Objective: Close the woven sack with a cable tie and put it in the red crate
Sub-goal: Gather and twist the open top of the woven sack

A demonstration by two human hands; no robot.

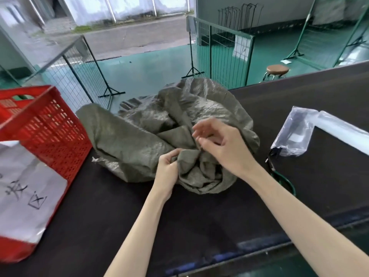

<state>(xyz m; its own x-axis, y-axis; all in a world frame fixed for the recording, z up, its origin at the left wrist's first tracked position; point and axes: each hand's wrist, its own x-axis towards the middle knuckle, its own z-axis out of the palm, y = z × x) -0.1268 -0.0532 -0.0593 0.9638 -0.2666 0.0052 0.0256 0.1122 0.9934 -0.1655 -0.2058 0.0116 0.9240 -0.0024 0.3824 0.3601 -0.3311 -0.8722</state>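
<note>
Under both hands, on the dark surface (pixel 123 208), the woven sack (pixel 139 140) lies crumpled and slack, its mouth end drawn toward the person. The left hand (pixel 167 170) has its grip closed on a gathered fold of the cloth, bunching the sack's mouth so that a tie could go round a narrow neck and not a wide opening. Just beyond and to the right of that grip, the right hand (pixel 221 144) hovers over the same bunch with its fingers (pixel 199 130) loosely spread and blurred; it looks open, and I cannot make out a cable tie in it. Probably it is coming in to fold more cloth into the bunch.

Well to the right of the right-hand grip lies a clear plastic bag (pixel 293 134) with dark strips trailing from its near end, likely the ties, kept within reach of the free hand. Off to the left of the left-hand grip stands the red crate (pixel 50 124), at the edge of the surface, near enough for a short lift once the neck is tied. The sack is not yet closed.
</note>
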